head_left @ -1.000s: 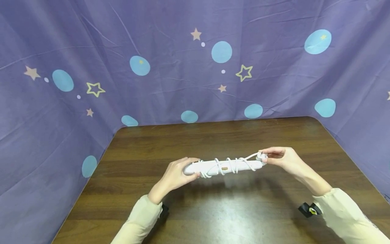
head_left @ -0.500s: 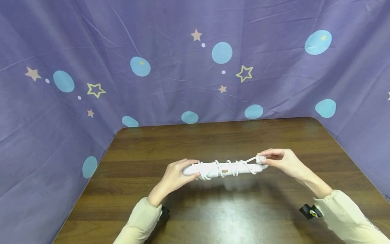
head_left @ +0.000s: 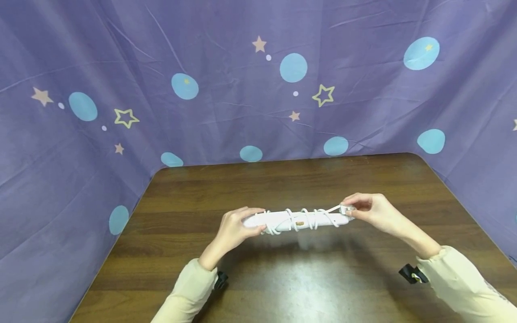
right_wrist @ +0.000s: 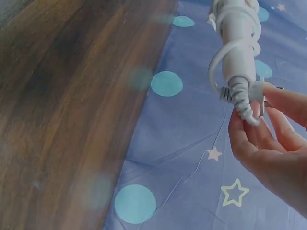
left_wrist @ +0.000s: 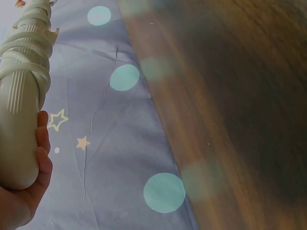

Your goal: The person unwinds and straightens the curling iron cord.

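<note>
A white hair straightener is held level above the table, with its white cord wound around it in several loops. My left hand grips its rounded left end, thumb on the near side and fingers on the far side. In the left wrist view, fine ridges show on the straightener's body. At the other end, my right hand pinches the plug between thumb and fingers. The right wrist view shows the coiled cord sleeve beside the plug, close to my fingers. The plug's prongs are partly hidden.
The brown wooden table lies beneath both hands, its far edge meeting a purple curtain with stars and blue spots. Black straps show at the cuffs of both cream sleeves.
My right fingers have shifted slightly left with the plug, which has turned a little in their pinch. The left hand and the straightener have stayed nearly still.
</note>
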The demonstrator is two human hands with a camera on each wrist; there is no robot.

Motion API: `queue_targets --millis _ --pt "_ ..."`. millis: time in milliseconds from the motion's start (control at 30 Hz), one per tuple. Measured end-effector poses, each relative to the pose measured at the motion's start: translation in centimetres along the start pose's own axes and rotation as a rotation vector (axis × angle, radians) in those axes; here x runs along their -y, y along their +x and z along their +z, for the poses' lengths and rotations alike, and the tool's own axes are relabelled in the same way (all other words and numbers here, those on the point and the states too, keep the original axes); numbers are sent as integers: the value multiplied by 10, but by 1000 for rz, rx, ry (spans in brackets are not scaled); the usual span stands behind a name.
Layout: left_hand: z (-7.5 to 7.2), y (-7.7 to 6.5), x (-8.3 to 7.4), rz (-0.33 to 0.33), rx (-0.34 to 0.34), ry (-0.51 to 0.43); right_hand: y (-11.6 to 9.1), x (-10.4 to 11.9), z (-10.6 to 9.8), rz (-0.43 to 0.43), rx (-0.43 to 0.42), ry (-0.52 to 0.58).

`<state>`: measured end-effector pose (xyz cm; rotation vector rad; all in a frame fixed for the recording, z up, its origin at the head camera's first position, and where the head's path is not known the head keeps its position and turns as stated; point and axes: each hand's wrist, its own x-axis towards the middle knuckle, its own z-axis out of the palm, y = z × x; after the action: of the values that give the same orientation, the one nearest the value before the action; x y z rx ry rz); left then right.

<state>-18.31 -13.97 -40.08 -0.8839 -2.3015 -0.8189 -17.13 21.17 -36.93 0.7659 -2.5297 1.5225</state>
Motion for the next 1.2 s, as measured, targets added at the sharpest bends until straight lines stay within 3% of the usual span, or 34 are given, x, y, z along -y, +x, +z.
queue_targets --millis 100,200,433,567,900,1200 --pt "1 1 -1 0 -4 -16 1 0 2 -56 -32 -70" --pt "1 1 -1 1 -7 -18 1 0 3 -56 -43 -105" --pt "-2 2 -2 7 -13 -18 1 -1 0 88 44 5" --pt "-4 2 -3 14 -19 -19 1 -2 -2 129 84 39" --pt "-3 2 -4 37 -49 -10 0 -3 3 279 58 -1" --pt "-3 1 -3 24 -40 2 -1 -3 9 260 24 23"
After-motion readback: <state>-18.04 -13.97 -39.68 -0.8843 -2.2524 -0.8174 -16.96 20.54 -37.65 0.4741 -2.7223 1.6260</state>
